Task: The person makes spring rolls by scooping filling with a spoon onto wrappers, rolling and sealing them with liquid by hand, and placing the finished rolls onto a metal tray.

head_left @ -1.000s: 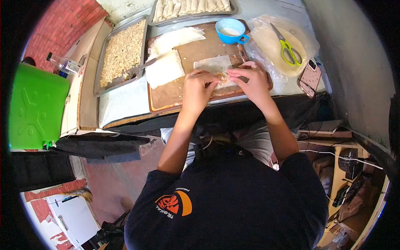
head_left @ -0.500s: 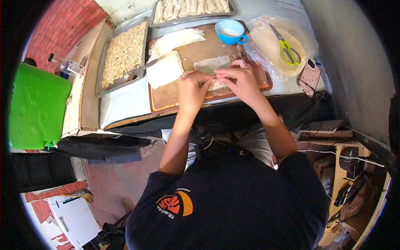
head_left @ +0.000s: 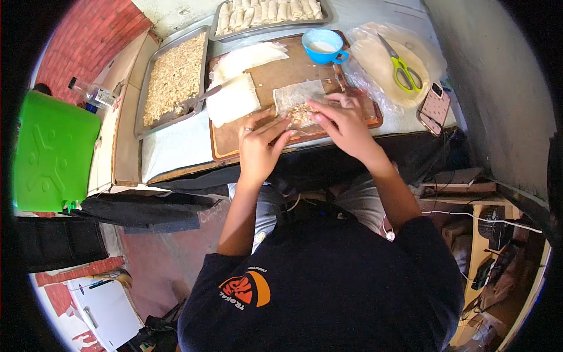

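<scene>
A thin spring roll wrapper (head_left: 299, 94) lies flat on the brown board (head_left: 237, 141), with a line of crumbly filling (head_left: 301, 115) along its near edge. My left hand (head_left: 262, 141) is at the left end of the filling, fingers stretched out and thumb apart. From the right, my right hand (head_left: 345, 122) touches the filling with its fingertips; its fingers are spread. Left of the wrapper sits a stack of pale wrappers (head_left: 231, 101), with more loose wrapper sheets (head_left: 249, 60) behind it. A blue cup (head_left: 322, 54) holding white liquid stands at the board's back right.
A metal tray of filling (head_left: 173, 79) with a flat utensil stands left. Behind is a tray of rolled spring rolls (head_left: 267, 13). To the right lie green-handled scissors (head_left: 404, 73) on plastic-wrapped wrappers (head_left: 375, 53), and a phone (head_left: 435, 108). A green container (head_left: 56, 149) stands far left.
My hands have moved apart from their pinch over the filling. The left has shifted left and down, its fingers now extended; the filling is more exposed.
</scene>
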Demonstrator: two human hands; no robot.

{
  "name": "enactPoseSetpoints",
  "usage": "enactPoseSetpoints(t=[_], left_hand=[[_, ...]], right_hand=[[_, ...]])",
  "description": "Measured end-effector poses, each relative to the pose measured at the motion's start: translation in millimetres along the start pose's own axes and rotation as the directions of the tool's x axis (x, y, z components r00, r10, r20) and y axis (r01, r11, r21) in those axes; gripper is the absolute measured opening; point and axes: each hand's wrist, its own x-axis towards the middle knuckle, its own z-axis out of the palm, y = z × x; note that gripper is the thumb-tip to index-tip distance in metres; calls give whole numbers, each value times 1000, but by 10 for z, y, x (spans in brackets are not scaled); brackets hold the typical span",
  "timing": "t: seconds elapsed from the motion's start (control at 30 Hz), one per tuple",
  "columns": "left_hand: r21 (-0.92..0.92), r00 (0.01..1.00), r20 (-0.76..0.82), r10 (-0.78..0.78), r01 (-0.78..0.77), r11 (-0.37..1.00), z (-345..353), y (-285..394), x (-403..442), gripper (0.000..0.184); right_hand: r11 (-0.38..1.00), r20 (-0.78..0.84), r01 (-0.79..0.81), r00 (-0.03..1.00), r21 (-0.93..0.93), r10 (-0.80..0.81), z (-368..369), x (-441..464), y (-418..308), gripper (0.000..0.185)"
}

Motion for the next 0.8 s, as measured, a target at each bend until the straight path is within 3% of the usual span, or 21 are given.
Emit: enactPoseSetpoints(t=[0.07,0.23,0.33,0.47,0.63,0.8], left_hand=[[54,1000,25,16,-17,998,6,19,-47,29],[87,999,29,24,-27,996,-36,80,-39,41],[72,998,59,37,-41,997,-9,202,65,48],[117,988,142,58,-75,990,108,360,153,48],[174,977,199,71,-107,979,147,293,126,46],[151,989,131,73,-93,984,147,367,152,44]], right_hand=[[1000,69,9,998,-7,-8,83,-83,79,33],[995,-168,-24,985,92,39,-101,-60,201,26],[967,-222,-196,948,160,229,-135,-88,271,25],[995,-71,-33,997,-91,26,-93,-114,202,25],[974,12,-21,1000,-227,24,-102,-181,92,27],[980,-45,-18,999,-200,9,-116,-160,108,25]])
